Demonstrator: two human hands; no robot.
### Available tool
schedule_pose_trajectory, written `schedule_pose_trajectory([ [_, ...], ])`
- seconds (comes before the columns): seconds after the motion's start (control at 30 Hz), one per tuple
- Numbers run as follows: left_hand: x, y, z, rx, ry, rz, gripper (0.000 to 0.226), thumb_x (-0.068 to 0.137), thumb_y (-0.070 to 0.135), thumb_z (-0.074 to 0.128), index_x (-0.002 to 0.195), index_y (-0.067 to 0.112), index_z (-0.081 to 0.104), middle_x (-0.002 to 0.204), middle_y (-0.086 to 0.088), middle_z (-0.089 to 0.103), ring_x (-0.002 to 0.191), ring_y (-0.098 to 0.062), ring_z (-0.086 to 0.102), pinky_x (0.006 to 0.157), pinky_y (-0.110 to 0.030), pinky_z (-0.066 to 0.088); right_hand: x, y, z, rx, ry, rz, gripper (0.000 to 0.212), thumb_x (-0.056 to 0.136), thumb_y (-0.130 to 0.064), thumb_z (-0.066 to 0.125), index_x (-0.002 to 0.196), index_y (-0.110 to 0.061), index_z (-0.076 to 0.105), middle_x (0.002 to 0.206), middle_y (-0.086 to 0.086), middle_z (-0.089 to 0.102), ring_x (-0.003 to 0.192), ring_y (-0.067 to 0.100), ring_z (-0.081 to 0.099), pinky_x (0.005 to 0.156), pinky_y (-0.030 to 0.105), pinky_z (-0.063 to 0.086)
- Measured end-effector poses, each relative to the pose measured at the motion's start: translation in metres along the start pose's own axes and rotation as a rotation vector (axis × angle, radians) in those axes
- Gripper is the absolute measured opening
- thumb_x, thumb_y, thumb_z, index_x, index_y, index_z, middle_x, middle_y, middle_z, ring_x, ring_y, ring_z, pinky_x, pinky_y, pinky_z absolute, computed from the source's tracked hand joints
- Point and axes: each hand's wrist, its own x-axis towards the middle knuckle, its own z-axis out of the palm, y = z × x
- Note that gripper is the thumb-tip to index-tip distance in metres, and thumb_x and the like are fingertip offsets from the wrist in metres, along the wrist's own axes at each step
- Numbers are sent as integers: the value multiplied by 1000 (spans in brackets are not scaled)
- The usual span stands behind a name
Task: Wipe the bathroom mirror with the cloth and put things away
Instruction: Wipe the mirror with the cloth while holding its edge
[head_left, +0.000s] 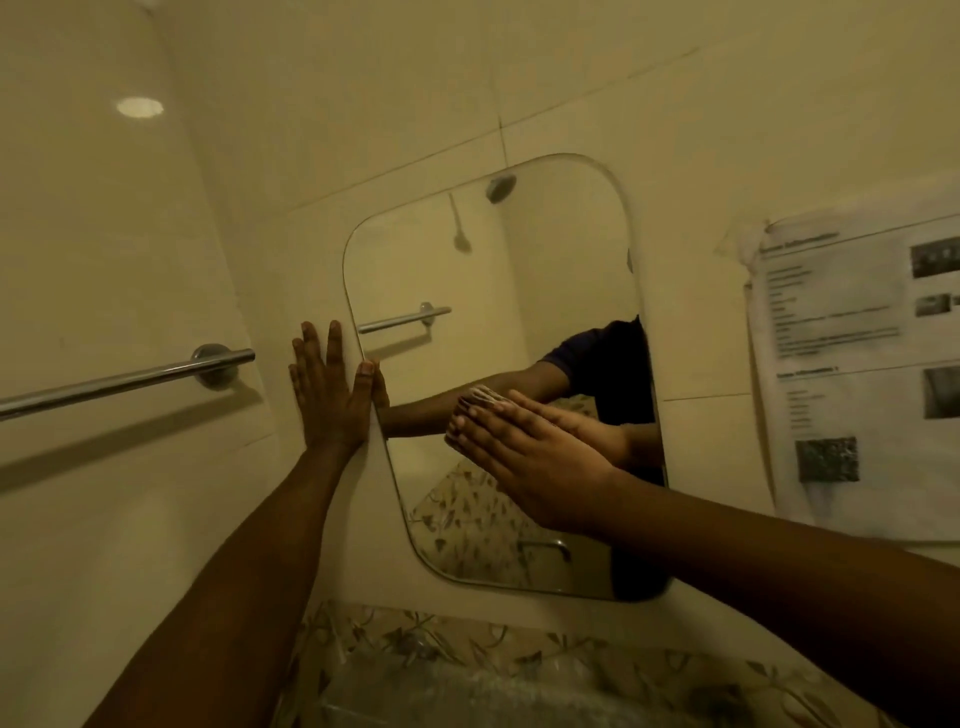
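Note:
A rounded rectangular mirror hangs on the pale tiled wall, tilted in my view. My right hand presses flat against the glass near its middle, holding a small folded cloth under the fingertips; only the cloth's top edge shows. My left hand lies flat and spread on the wall beside the mirror's left edge, its thumb touching the rim. The glass reflects both arms and a dark sleeve.
A chrome towel bar is fixed to the wall at the left. A printed paper sheet is stuck on the wall to the right. A floral-patterned band runs below the mirror. A shower head shows in the reflection.

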Motion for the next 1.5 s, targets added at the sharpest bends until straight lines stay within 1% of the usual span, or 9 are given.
schedule_pose_trajectory([
  [0.23,2,23,-48,20,-253,-110,77,108,59,40,169,40,-3,179,2,-13,166,-29,-5,132,-64,6,-34,19,-26,-183,32,-34,51,106,-29,45,152,-8,52,158,19,49,150,36,44,125,51,27],
  [0.43,-33,87,-74,-253,-193,-484,72,106,56,50,168,38,17,171,-11,34,159,-38,28,129,-56,27,-42,47,-66,-7,23,112,71,75,-17,85,140,0,62,146,25,61,139,40,56,120,56,35],
  [0.6,-114,181,-83,-813,-118,-636,32,109,35,54,136,20,63,127,-8,70,103,-21,65,76,-31,52,-58,64,-112,576,354,620,44,94,-22,62,135,-8,67,127,16,74,112,31,74,91,37,59],
  [0.7,-151,240,-91,-1276,-394,-634,37,109,43,52,127,16,70,126,-9,76,101,-20,75,81,-33,60,-54,57,-149,1079,581,898,36,103,-23,57,136,-16,69,100,0,79,77,0,72,65,15,55],
  [0.87,-174,312,-106,-1694,-341,-775,41,100,56,62,107,25,87,126,-5,78,112,-13,77,83,-28,64,-54,35,-202,1258,358,574,32,107,-24,55,133,-21,72,108,0,81,93,13,77,82,42,63],
  [0.97,-171,314,-117,-1739,-336,-837,52,100,60,56,105,19,87,121,-11,79,107,-22,80,83,-38,65,-61,50,-212,1327,341,504,36,104,-15,53,135,-14,70,106,-30,75,94,-10,71,82,21,62],
  [1.13,-143,281,-133,-1614,-247,-1050,57,103,57,49,113,5,73,96,-14,77,91,-28,68,88,-42,55,-65,139,-200,582,303,470,44,100,-22,53,139,-7,63,137,10,69,123,29,67,119,54,43],
  [1.27,-112,243,-138,-1448,1,-1153,49,109,42,43,132,5,66,124,-13,67,114,-30,64,111,-41,46,-65,214,-170,51,72,310,60,105,-37,38,158,-10,42,164,24,39,151,45,36,127,63,19],
  [1.5,-37,165,-134,-1114,279,-1047,33,107,38,46,84,19,59,65,1,48,51,-14,43,51,-22,41,-54,241,-136,-174,113,294,85,101,-73,21,168,-20,20,173,21,18,161,46,11,128,66,11],
])
